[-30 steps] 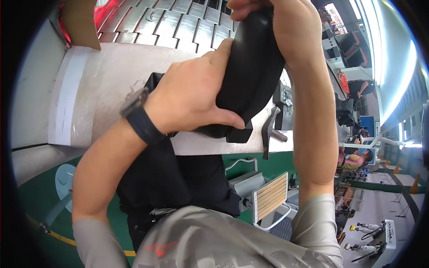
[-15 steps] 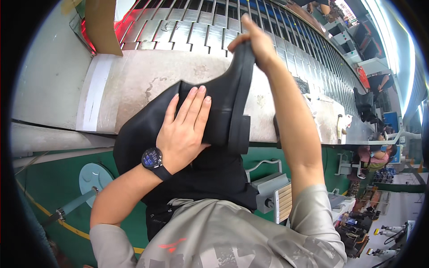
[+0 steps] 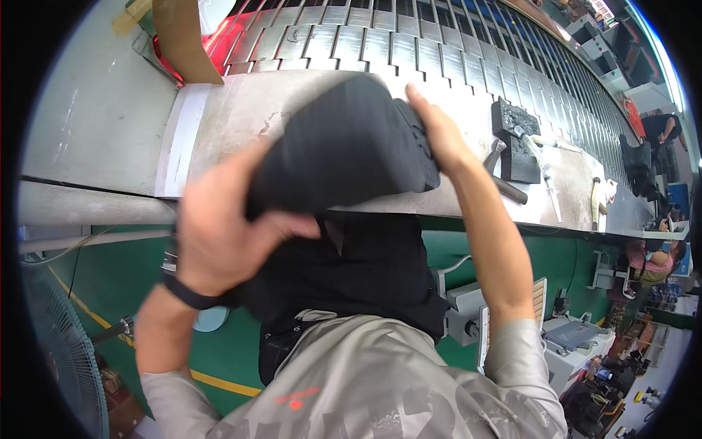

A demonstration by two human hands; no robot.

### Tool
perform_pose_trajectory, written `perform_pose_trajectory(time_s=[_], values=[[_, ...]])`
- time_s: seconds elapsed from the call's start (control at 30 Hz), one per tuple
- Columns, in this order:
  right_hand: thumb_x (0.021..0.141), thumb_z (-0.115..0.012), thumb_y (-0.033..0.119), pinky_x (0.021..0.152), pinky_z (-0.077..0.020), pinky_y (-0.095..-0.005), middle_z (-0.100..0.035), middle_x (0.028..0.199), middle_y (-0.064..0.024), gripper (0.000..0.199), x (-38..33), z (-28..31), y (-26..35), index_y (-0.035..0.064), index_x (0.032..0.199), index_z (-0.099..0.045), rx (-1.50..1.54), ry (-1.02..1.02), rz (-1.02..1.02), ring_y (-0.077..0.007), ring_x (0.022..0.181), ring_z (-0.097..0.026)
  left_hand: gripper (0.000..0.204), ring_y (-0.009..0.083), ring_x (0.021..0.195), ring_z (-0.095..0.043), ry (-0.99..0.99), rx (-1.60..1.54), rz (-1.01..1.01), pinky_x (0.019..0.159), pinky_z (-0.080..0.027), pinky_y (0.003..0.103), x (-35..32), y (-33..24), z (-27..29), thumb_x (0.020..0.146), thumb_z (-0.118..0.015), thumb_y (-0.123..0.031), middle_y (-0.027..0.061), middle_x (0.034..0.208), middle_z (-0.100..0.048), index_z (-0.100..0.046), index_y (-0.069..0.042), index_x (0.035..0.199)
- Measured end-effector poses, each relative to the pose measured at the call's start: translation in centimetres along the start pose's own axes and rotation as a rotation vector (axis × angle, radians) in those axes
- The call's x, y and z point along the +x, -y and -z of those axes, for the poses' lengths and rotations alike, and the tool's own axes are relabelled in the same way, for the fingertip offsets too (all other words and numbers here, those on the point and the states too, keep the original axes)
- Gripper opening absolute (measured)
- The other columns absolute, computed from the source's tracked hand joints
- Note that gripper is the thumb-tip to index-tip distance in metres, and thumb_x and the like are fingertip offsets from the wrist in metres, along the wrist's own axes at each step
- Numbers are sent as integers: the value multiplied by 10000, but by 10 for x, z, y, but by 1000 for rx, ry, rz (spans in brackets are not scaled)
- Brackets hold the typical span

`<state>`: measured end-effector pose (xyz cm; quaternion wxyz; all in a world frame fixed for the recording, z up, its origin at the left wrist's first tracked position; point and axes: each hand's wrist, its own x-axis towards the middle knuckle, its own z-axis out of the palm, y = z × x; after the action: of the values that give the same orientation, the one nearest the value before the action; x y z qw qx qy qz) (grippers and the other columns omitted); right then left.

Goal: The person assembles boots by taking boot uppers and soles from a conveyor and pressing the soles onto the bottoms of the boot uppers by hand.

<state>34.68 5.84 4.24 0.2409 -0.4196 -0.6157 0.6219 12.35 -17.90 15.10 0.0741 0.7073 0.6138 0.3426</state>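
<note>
Over the front edge of the grey table (image 3: 219, 121), held up in both hands: a big black soft thing (image 3: 344, 146), maybe a shoe top or a bag, too blurry to say which. Left hand (image 3: 219, 230) low on its near end, fingers (image 3: 281, 223) curled tight round the black stuff, thumb side tucked under. A dark watch band (image 3: 186, 293) round that wrist. Right hand (image 3: 439, 135) up on the far end, fingers pressed together and flat against the side, tips hidden behind the black thing. Held above the table, tipped, not lying down on it.

Under the hands, a black apron (image 3: 365, 271) hanging in front of a grey shirt (image 3: 365, 388). Behind the table, a long belt of silver slats (image 3: 409, 44) running off to the right. On the table at the right, well apart from the hands: a black block (image 3: 515, 135), a hammer (image 3: 501, 175) just beside it, and some small tools (image 3: 548, 183). A brown cardboard flap (image 3: 179, 36) at the top left. Down at the left, a fan cage (image 3: 55, 344) over the green floor (image 3: 110, 278) with a yellow line (image 3: 219, 382).
</note>
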Motion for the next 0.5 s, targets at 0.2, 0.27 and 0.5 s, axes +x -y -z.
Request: perform_pose_trajectory(time_s=[0.2,0.27,0.5], values=[[1052,-601,438,726,-504,-285,-713,812,-46,517,-19,-30,-18,-33,927,-775,160,-67,160,-126,721,-619,579,439,882,-648,181,220,-105,811,-519,418,90,3,35,924,-779,-372,261,974,-678,-596,76,1241],[1049,-626,377,714,-497,-256,-719,860,-42,440,-12,-25,-18,-29,954,-763,174,-144,208,-106,762,-624,577,396,848,-627,314,194,-15,790,-511,411,116,-8,36,914,-793,-403,268,941,-655,-595,90,1140],[1101,-416,504,955,-507,-326,-740,1148,-83,587,5,-6,87,19,1330,-654,734,261,514,-182,1090,-666,644,376,872,-683,348,244,-144,799,-550,393,158,-25,23,811,-872,-436,228,942,-698,-625,89,1090]])
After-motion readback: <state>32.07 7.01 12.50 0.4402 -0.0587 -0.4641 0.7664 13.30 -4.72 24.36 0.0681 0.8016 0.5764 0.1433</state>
